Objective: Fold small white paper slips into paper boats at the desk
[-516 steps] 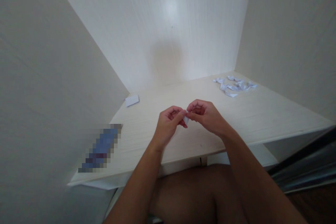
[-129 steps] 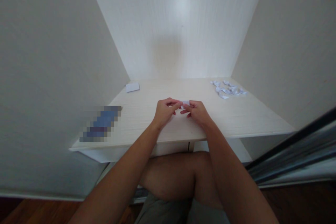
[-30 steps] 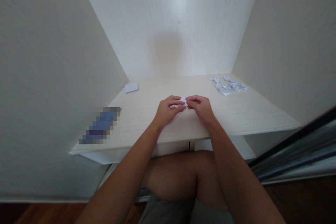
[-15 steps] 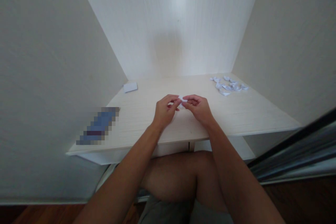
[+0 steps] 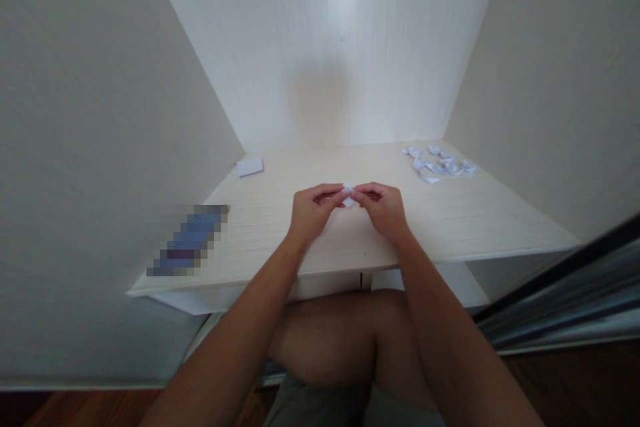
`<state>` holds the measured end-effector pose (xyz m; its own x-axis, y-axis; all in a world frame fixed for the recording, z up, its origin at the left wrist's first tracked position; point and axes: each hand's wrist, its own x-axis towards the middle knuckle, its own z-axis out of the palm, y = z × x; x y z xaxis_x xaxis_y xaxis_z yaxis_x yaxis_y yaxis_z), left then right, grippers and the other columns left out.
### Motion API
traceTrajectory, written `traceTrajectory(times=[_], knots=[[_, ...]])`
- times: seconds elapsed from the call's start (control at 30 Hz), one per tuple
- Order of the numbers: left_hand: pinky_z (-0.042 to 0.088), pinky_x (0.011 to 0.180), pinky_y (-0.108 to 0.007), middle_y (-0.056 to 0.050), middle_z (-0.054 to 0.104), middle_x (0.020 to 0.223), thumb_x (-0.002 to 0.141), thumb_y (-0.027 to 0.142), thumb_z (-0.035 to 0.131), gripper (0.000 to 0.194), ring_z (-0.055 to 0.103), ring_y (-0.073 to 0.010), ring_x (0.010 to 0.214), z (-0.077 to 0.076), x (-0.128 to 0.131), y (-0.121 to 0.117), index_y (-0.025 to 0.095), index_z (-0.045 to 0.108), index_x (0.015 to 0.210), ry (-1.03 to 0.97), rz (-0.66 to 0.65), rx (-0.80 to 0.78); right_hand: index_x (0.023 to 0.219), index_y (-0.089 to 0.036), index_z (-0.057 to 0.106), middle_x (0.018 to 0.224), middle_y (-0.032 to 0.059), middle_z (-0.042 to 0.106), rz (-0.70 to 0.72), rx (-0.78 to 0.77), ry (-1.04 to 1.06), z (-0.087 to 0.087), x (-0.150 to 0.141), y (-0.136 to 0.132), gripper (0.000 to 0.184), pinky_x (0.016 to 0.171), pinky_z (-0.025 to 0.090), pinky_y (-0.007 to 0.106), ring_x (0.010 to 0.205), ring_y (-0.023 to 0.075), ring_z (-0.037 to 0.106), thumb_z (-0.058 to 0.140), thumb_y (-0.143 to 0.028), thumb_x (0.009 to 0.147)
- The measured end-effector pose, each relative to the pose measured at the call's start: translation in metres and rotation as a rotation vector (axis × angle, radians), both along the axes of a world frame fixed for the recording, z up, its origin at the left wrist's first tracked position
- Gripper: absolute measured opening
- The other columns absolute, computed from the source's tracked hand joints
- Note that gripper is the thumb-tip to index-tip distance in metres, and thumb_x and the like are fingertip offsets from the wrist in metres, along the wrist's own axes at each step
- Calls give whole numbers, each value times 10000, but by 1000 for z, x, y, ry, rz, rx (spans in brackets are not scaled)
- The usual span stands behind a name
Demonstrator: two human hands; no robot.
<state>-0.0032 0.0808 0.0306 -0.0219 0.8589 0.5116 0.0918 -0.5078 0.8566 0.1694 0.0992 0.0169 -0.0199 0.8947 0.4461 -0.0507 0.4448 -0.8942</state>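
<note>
While my left hand [image 5: 311, 210] and right hand [image 5: 387, 209] come almost tip to tip, the little white piece [image 5: 349, 201], paper by the look of it, sits right between them, pinched by both, so neither hand's really nearer. Bits poke out past my thumbs, away from me and back toward me, but honestly I can't tell its long axis. Wrists angle inward over the desk [image 5: 260, 240], with folded white bits [image 5: 447, 165] out beyond my right hand.
</note>
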Motion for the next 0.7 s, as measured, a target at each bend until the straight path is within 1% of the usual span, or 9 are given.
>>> traceTrajectory(times=[0.13,0.27,0.5,0.6,0.7], knots=[[674,735,-376,-91,823,862,736,449,907,347,773,-220,709,1,-2,1,162,834,919,-39,14,-51,807,-215,794,769,46,787,-26,0,0,1,-1,-1,231,676,547,332,694,204,694,831,-438,755],[667,748,-371,-91,828,868,709,428,928,346,778,-222,728,0,-3,2,167,838,917,-68,42,-76,806,-213,790,798,52,792,-45,3,18,1,-1,-2,212,707,564,342,718,210,708,832,-414,756],[671,785,-407,-100,827,877,695,431,935,362,785,-236,744,-1,-3,2,155,836,908,-97,46,-101,791,-228,803,828,44,806,-60,16,47,4,-1,-5,186,819,596,383,795,232,736,858,-395,730],[672,819,-424,-100,829,900,690,417,938,372,791,-244,771,0,-3,1,159,838,937,-110,46,-97,786,-233,806,831,40,809,-73,20,67,4,-2,-5,194,831,603,396,791,232,736,882,-391,704],[676,814,-425,-95,830,902,693,401,935,373,791,-241,762,1,-3,1,162,838,963,-122,45,-85,798,-234,809,842,43,810,-76,20,81,3,-2,-5,206,833,604,399,789,229,732,900,-379,684]])
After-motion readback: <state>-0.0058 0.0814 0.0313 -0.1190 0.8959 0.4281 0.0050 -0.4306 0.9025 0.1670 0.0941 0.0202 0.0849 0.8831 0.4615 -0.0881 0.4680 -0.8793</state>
